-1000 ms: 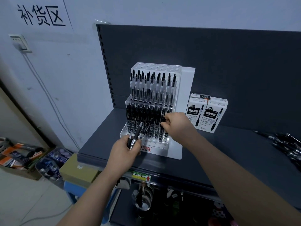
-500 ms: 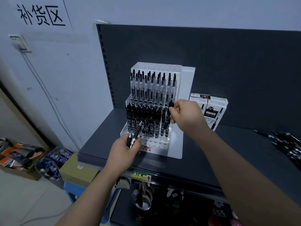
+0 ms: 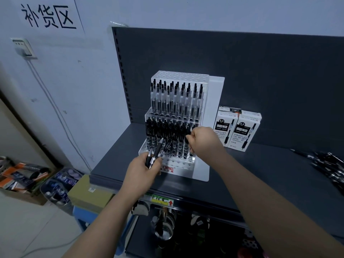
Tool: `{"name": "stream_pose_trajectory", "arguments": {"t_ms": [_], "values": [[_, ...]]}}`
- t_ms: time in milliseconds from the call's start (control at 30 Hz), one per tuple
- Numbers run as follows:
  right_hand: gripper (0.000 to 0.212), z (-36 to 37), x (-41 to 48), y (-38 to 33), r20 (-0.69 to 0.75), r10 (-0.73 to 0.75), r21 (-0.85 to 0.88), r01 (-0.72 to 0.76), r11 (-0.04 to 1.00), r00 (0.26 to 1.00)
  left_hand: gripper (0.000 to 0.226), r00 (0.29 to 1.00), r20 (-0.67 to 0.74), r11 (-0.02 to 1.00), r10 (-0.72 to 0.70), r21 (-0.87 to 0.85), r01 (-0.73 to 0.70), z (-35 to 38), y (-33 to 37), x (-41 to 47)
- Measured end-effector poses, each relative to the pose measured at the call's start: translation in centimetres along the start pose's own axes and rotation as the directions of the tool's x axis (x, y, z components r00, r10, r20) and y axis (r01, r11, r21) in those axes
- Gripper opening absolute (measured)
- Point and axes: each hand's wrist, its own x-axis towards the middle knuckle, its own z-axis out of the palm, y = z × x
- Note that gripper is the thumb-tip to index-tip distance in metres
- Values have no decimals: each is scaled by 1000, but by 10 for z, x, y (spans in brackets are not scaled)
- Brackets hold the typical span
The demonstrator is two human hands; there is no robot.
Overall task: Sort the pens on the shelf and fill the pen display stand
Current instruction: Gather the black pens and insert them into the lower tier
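Note:
A clear tiered pen display stand (image 3: 202, 170) sits on the dark shelf (image 3: 260, 175). Its upper tier holds clear-barrelled pens, its middle tier black pens. My left hand (image 3: 143, 174) grips a small bunch of black pens (image 3: 158, 149) in front of the stand's lowest row. My right hand (image 3: 202, 140) pinches a black pen (image 3: 187, 138) at the right end of the middle tier, its lower part standing among the other pens. A pile of loose black pens (image 3: 329, 164) lies at the shelf's right edge.
Two white pen boxes (image 3: 238, 129) stand upright right of the stand against the dark back panel. Below the shelf are metal cups (image 3: 163, 228) and other goods. On the floor at left are a cardboard box (image 3: 89, 194) and tubs of stationery (image 3: 57, 185).
My right hand, which had lifted a black pen above the middle tier's right end, has come down with it into that tier. The left hand has stayed put with its bunch.

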Motion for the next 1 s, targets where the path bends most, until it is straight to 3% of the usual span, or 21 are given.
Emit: {"name": "stream_pose_trajectory", "arguments": {"t_ms": [233,300,367,533,700,867,933,1000], "values": [[31,-9,-5,1,0,17,48,-17,999,1000,19,997,68,989,20,-147,-10,2,9,-1],[10,-14,-20,0,-156,-125,135,146,980,980,16,996,78,984,34,-176,-20,3,14,-2],[15,-16,-34,-2,-284,-324,109,366,924,903,14,994,99,981,44,-195,-24,5,18,-2],[20,-15,-39,3,-190,-515,-10,523,852,836,21,987,141,981,73,-189,-45,7,29,-2],[26,-33,-35,28,-315,-374,31,403,915,872,20,978,178,984,105,-164,-76,2,34,-1],[36,-26,-42,24,-345,-391,8,420,908,853,4,956,275,989,102,-135,-66,20,38,1],[45,-29,-42,22,-371,-198,208,289,935,907,4,963,249,990,103,-124,-74,24,33,3],[45,-35,-42,17,-239,77,554,71,829,968,6,972,212,987,104,-141,-75,26,28,5]]}}
